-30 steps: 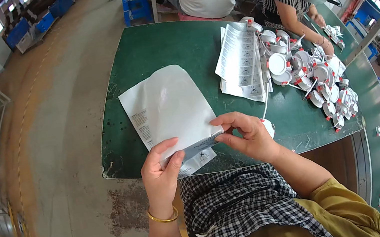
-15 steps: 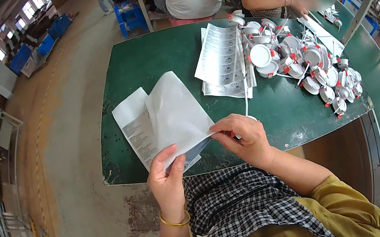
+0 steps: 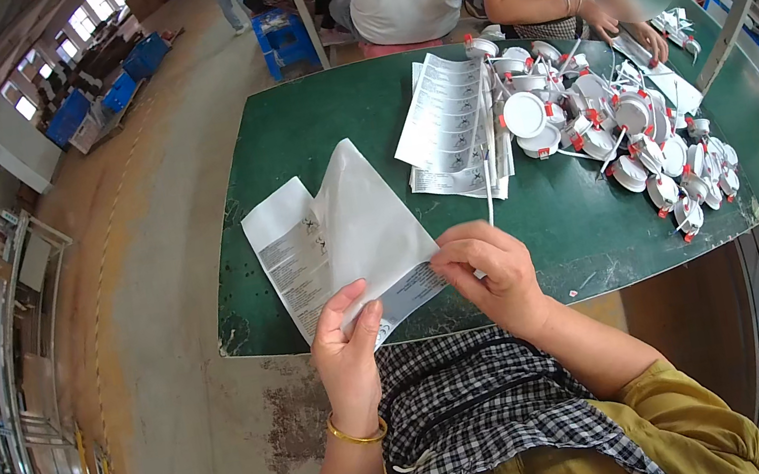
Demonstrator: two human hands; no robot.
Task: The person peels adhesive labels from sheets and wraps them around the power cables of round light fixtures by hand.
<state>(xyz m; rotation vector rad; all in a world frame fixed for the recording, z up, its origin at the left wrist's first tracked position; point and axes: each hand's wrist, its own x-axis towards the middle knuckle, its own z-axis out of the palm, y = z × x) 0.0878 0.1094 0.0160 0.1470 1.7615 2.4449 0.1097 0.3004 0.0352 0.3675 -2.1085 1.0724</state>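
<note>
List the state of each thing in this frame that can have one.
Printed sheet: partly folded, one flap raised, held at its near edge.
Left hand: gripping the sheet.
Right hand: pinching the sheet's fold.
Leaflet stack: lying flat, fanned out.
Round white fixtures: heaped loosely on the green table.

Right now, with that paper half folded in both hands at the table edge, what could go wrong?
The white sheet is held only at its near edge by the left hand and right hand, with much of it lifted off the green table; it might crease crookedly or slip. The stack of printed leaflets lies close beside it and could get nudged. The round white lamp parts trail thin wires that might snag a passing sleeve.
</note>
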